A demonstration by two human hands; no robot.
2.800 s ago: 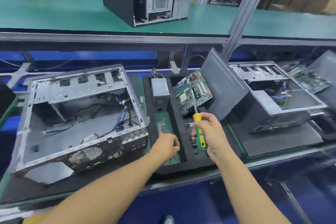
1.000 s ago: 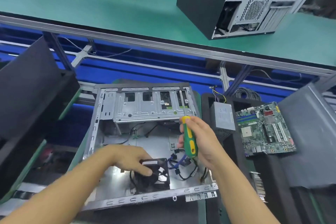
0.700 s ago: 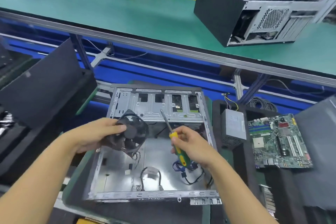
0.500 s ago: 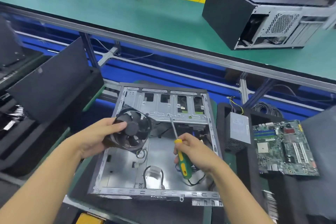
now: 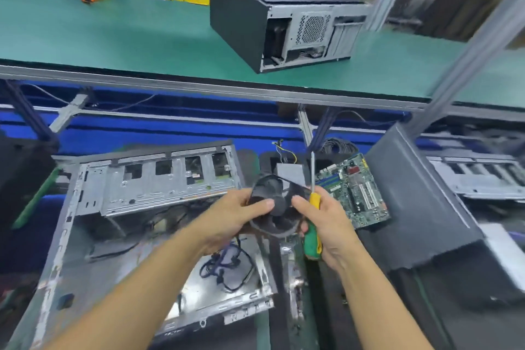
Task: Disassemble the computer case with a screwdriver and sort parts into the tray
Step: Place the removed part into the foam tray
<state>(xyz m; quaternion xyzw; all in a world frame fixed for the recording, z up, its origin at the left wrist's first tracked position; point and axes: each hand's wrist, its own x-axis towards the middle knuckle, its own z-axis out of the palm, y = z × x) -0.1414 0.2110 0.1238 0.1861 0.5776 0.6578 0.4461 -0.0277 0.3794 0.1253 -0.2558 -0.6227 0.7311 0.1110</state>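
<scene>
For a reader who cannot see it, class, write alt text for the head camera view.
Two bare hands hold a black cooling fan above an opened computer case; the left hand grips the fan, and the right hand also holds a yellow-green screwdriver. A motherboard lies in the tray to the right.

no readable text, sticker on black case (image 5: 284,6) blurred
</scene>
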